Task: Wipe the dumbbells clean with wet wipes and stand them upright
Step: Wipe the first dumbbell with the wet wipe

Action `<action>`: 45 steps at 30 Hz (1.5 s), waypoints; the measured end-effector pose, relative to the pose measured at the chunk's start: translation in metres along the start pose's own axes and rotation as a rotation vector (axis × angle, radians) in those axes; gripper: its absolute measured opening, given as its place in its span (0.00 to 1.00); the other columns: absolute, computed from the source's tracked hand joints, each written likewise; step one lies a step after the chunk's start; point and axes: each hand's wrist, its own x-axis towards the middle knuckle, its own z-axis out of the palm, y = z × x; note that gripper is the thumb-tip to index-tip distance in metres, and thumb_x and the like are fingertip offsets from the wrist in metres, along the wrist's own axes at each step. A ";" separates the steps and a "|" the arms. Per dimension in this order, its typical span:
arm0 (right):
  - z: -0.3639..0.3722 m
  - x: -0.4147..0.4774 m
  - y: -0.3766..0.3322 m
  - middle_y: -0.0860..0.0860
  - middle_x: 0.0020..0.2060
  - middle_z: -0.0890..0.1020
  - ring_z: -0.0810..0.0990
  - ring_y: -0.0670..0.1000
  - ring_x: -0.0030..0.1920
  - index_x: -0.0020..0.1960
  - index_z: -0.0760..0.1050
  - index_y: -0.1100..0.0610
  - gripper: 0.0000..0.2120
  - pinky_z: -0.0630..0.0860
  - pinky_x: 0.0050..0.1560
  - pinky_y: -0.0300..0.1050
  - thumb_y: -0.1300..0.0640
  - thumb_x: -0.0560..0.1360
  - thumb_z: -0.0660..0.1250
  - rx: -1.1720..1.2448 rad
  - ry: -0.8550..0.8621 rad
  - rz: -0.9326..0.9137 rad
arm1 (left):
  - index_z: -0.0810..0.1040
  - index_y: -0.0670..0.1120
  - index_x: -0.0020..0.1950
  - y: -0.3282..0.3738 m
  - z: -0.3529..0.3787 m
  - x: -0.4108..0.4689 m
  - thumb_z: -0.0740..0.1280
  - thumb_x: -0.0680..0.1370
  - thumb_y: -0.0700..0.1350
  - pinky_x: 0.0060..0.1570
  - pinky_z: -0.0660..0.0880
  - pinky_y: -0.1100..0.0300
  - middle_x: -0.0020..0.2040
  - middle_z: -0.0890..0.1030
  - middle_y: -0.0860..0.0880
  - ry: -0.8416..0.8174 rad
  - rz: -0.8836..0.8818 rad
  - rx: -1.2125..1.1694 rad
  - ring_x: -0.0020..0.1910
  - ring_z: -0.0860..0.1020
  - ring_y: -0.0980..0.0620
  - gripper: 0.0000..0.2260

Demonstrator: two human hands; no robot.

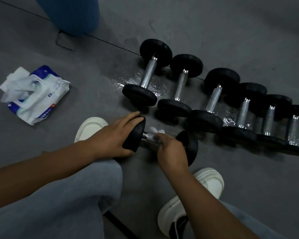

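Black-headed chrome dumbbell (pixel 135 134) flat on grey floor (pixel 93 83) — left hand (pixel 114 135) clasping one head, right hand (pixel 171 152) pinching white wet wipe (pixel 155 131) round handle. Brace firmly; rub full length, then heads.

Floor (pixel 248 31): dark grey, matte, scuffed, faint mottling.
Thin dark seam (pixel 110 44) crosses floor diagonally, upper left to right.
Wet glossy patch (pixel 128 80) mid-floor, catching light.
Blue rounded object (pixel 71 14) at top left, standing on floor; bent dark wire bracket (pixel 62 42) at its foot.
Black strip (pixel 117 223) on floor near bottom edge.
Light dim overall.
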 end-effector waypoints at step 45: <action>0.007 -0.022 -0.015 0.53 0.41 0.81 0.76 0.48 0.26 0.58 0.75 0.53 0.16 0.73 0.28 0.41 0.67 0.81 0.53 0.569 -0.068 0.363 | 0.52 0.53 0.80 0.000 -0.003 -0.006 0.71 0.64 0.69 0.70 0.64 0.62 0.78 0.61 0.51 -0.176 -0.188 -0.204 0.73 0.65 0.53 0.51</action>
